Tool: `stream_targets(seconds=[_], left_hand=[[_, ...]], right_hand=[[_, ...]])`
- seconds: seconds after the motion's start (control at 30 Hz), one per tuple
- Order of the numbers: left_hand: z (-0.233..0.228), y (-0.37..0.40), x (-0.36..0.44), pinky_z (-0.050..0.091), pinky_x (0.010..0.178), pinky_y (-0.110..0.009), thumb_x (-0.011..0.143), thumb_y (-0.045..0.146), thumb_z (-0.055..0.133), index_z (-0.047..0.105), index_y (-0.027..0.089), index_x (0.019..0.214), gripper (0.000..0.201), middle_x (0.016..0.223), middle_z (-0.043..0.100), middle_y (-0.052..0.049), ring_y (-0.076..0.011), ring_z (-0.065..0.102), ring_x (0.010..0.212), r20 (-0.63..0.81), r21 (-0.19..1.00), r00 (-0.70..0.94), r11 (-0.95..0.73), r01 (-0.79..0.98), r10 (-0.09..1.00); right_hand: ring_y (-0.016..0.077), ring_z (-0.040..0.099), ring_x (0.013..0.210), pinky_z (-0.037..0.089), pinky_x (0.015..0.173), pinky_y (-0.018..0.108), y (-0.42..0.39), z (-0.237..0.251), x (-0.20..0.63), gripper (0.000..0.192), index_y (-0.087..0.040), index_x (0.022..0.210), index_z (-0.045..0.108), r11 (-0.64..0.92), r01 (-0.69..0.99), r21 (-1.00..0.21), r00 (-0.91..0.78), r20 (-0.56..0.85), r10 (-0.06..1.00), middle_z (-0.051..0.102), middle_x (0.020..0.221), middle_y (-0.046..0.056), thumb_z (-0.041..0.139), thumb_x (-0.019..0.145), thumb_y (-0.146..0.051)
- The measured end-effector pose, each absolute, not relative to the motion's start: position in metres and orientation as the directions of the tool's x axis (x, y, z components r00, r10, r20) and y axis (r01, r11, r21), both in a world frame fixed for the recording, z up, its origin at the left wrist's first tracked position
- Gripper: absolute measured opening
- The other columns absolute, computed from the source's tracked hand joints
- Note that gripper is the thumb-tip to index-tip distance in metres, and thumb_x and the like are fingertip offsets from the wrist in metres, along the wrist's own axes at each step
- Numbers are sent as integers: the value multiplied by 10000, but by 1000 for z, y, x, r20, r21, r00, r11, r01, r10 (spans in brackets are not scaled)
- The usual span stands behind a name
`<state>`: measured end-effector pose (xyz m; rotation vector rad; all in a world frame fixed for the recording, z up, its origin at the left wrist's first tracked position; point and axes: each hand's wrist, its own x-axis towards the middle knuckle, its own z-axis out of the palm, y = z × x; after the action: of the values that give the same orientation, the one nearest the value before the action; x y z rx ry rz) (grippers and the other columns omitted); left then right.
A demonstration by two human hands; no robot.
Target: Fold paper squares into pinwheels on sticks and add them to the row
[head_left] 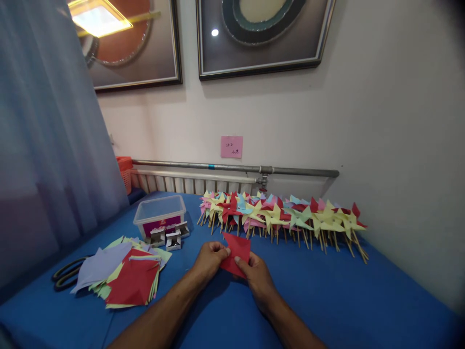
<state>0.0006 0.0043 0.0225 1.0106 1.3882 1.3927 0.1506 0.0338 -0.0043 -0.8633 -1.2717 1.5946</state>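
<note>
Between my two hands, above the blue table cover [232,317], is a red paper piece [240,248] with a pointed upper left corner. My left hand [210,259] pinches its left edge between thumb and fingers. On the lower right side my right hand [257,276] grips it, thumb on top and fingers behind. To the left lies a loose pile of coloured paper squares, with a red square [134,281] and a lilac square [103,264] on top. Black-handled scissors [67,276] stick out from under the pile, their blades hidden.
Many paper pinwheels [276,215] on thin sticks lie in a long row at the back right. A clear plastic tub [160,213] stands back left, with small open boxes [173,240] before it. Behind are a radiator [192,184], a pipe [301,171] and a curtain [54,145].
</note>
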Motion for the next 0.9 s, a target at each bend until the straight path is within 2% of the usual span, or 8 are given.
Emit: stream_targets(seconds=[0.27,0.57,0.7,0.9], left_hand=[[24,2,5,322,541,-244,575,348,821,623,152,637,286,551,578,23,-99,466,505,-11,997,-255,-7,-70,967],[24,1,5,264,492,-242,544,374,810,558,183,583,319,471,514,50,-80,386,444,-47,988,-252,9,-151,967],[22,2,6,267,493,-241,525,391,819,561,180,582,338,478,528,41,-79,393,447,-44,985,-264,-2,-173,963],[21,1,8,323,515,-239,515,385,846,592,163,612,351,514,575,22,-88,449,466,-71,969,-226,14,-245,971]], right_hand=[[231,675,663,504,590,308,35,-5,152,427,-202,949,773,3,-188,-982,-315,64,947,796,842,55,833,673,-522],[279,736,803,561,695,348,36,-6,154,449,-193,1013,769,18,-163,-987,-352,75,933,812,930,70,816,706,-518],[292,741,856,576,733,360,35,-6,154,467,-193,1031,761,26,-179,-984,-349,88,933,811,965,77,796,724,-543],[289,734,823,578,714,363,34,-6,154,451,-188,999,757,21,-172,-985,-334,79,939,807,910,73,784,726,-546]])
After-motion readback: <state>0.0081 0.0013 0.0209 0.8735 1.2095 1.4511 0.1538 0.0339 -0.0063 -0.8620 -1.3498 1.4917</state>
